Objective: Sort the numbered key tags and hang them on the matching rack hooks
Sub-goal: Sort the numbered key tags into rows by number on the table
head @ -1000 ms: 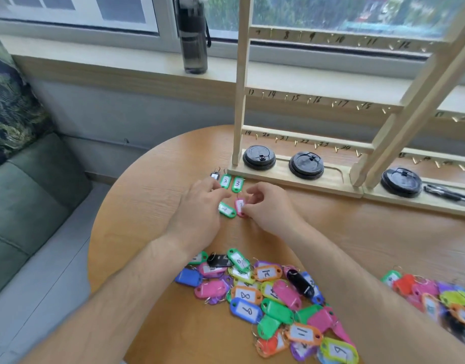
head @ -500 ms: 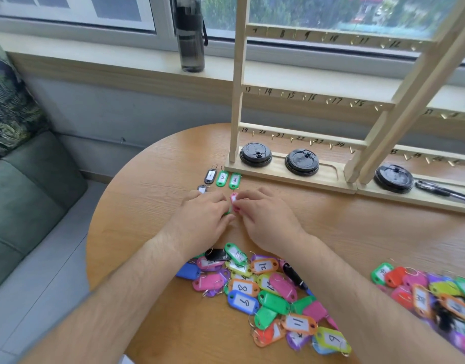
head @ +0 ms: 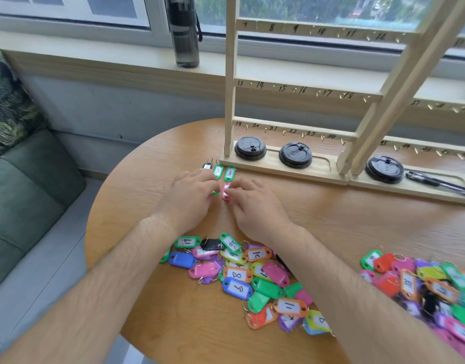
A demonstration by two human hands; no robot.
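Note:
My left hand and my right hand lie close together on the round wooden table, in front of the rack. Between them lies a pink key tag, which my right fingertips pinch. My left fingers cover a green tag, of which only a sliver shows. Just beyond, a black tag and green tags marked 2 and 3 lie in a row. A pile of coloured numbered tags sits under my forearms. The wooden rack has numbered hooks, all bare.
A second heap of tags lies at the right. Three black cup lids and a pen rest on the rack's base. A dark water bottle stands on the window sill. A green sofa is at the left.
Both hands have drawn closer together over the green and pink tags, and the green tag is now nearly hidden under my left fingers. The view has shifted slightly.

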